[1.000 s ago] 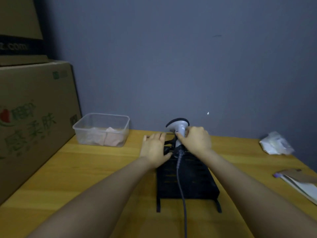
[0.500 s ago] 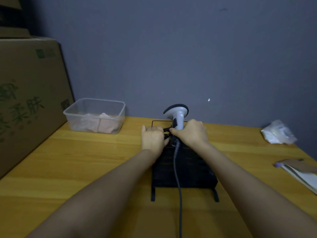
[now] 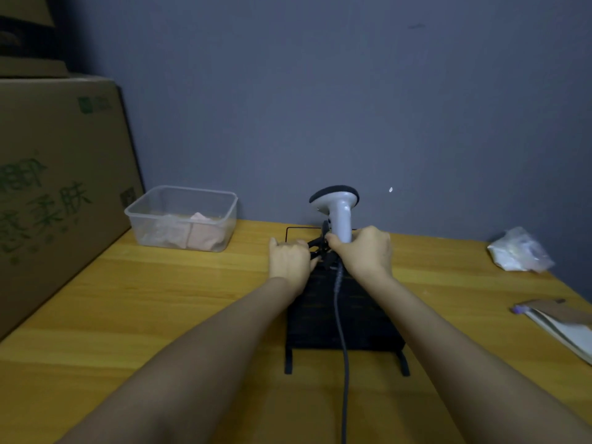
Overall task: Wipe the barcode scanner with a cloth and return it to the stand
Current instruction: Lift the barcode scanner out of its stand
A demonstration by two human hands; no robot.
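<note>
The right hand (image 3: 363, 251) has its grip closed around the barcode scanner (image 3: 339, 216) handle; the left hand (image 3: 290, 259) pinches the black stand (image 3: 339, 318) near the desk (image 3: 160, 299) back edge.

Counter (image 3: 160, 302): yellow wood grain, smooth, slight sheen. Barcode scanner (image 3: 340, 216): pale grey plastic, smooth, with a dark matt cap on the head; grey cable (image 3: 344, 363) looks rubbery, matt. Stand (image 3: 320, 318): black, matt, thin wire-like frame at far edge. Tub (image 3: 182, 216), far left: clear plastic, slightly cloudy, holding soft pink cloth (image 3: 201, 233). Box (image 3: 54, 187), left: brown cardboard, matt, green print. Bag (image 3: 519, 249), right: crinkled glossy film.
</note>
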